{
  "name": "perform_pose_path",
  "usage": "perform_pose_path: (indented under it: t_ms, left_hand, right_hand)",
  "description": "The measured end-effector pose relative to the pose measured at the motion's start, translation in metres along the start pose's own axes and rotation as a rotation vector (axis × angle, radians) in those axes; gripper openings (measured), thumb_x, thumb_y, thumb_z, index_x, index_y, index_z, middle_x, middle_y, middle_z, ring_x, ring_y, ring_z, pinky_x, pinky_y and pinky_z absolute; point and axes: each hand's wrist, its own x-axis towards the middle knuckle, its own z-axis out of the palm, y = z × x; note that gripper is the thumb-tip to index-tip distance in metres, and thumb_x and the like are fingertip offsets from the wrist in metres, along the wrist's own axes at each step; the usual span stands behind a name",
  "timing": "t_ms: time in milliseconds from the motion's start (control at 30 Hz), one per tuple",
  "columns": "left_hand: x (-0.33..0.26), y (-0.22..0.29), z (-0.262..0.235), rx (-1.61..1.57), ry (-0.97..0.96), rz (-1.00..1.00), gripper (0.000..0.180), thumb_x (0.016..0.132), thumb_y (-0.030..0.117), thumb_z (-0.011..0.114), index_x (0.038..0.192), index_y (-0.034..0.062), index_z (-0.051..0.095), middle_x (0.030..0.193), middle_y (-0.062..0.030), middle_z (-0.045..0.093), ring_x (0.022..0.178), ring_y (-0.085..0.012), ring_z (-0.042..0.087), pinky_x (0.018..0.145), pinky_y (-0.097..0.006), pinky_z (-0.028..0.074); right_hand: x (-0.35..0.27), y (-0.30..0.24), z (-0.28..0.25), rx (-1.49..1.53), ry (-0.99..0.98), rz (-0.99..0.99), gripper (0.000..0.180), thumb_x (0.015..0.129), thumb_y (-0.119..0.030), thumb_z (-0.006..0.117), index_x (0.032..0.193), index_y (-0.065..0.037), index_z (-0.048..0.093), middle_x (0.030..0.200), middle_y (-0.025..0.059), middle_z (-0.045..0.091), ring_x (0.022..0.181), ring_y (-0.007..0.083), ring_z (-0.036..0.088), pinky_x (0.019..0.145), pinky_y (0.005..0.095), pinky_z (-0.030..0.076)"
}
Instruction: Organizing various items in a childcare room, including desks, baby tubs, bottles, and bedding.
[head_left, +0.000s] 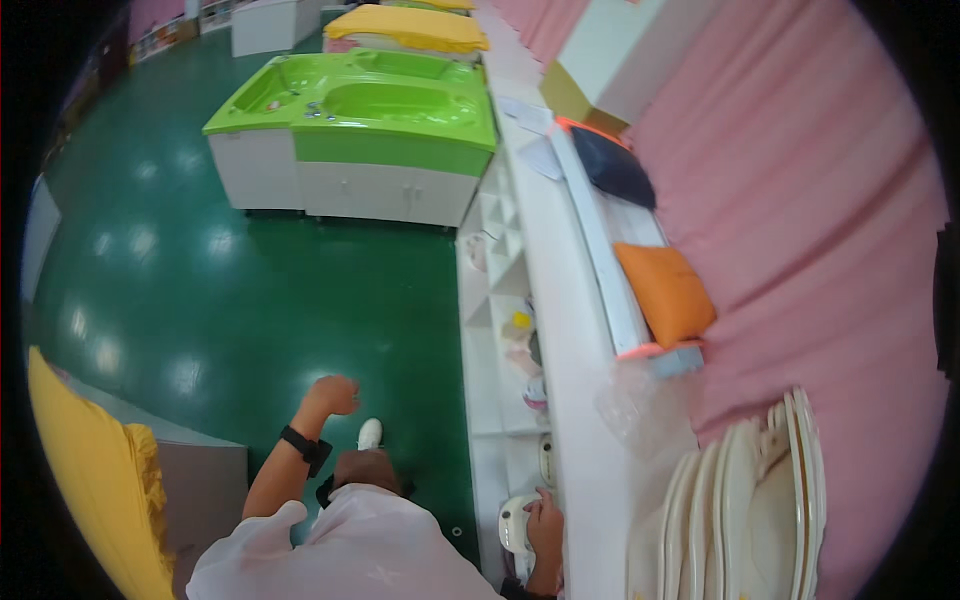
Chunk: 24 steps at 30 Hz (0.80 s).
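My right hand [543,522] is down at the white shelf unit [484,395] on my right. Its fingers are stretched out and a little apart, at the side of a white rounded device [516,524]. They seem to touch the device, but I cannot see a grip round it. A similar pale device [546,460] sits in the shelf just beyond. My left hand [337,394] hangs in front of me over the green floor, its fingers curled in, with nothing visible in them. A dark band circles that wrist.
A bright green basin unit [400,100] on white cabinets stands ahead. Along the white ledge [575,330] lie an orange cushion [668,293], a dark cushion [612,165] and several cream stacked panels [735,500]. Left of me is a yellow-covered piece of furniture [95,480].
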Motion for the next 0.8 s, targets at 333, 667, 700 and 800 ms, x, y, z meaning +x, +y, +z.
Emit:
perform_pose_path:
  t_ms: [333,667,700,800]
  left_hand:
    - [0.023,-0.185,-0.103,-0.264,0.061,-0.221,0.034,0.08,0.031,0.057,0.103,0.0079,0.06,0.097,-0.018,0.063,0.091,-0.0348,0.06,0.079,-0.043,0.048]
    - [0.047,-0.365,-0.148,-0.47,0.129,-0.508,0.032,0.076,0.029,0.057,0.101,0.0096,0.062,0.101,-0.0175,0.063,0.096,-0.0349,0.058,0.082,-0.042,0.047]
    - [0.048,-0.379,-0.153,-0.526,0.161,-0.569,0.031,0.076,0.029,0.057,0.1,0.0091,0.062,0.1,-0.0169,0.063,0.096,-0.0349,0.058,0.082,-0.042,0.047]
    - [0.055,-0.428,-0.148,-0.597,0.221,-0.689,0.029,0.076,0.026,0.057,0.098,0.0068,0.062,0.094,-0.0155,0.065,0.092,-0.033,0.06,0.081,-0.04,0.048]
  right_hand:
    - [0.175,-0.009,0.154,0.095,-0.371,0.215,0.026,0.085,-0.01,0.044,0.107,0.003,0.048,0.062,0.0149,0.063,0.058,0.023,0.063,0.056,0.0334,0.049]
    - [0.383,-0.068,0.3,0.048,-0.593,0.059,0.022,0.085,-0.016,0.048,0.084,-0.004,0.066,0.06,0.0111,0.06,0.052,0.0186,0.059,0.046,0.0315,0.047]
    - [0.407,-0.079,0.309,-0.014,-0.61,-0.014,0.024,0.082,-0.013,0.046,0.08,-0.006,0.068,0.059,0.0099,0.06,0.052,0.0179,0.059,0.047,0.0315,0.047]
    - [0.487,-0.12,0.345,0.025,-0.678,0.279,0.024,0.084,-0.017,0.046,0.086,-0.005,0.067,0.069,0.0076,0.06,0.06,0.0177,0.059,0.049,0.0306,0.049]
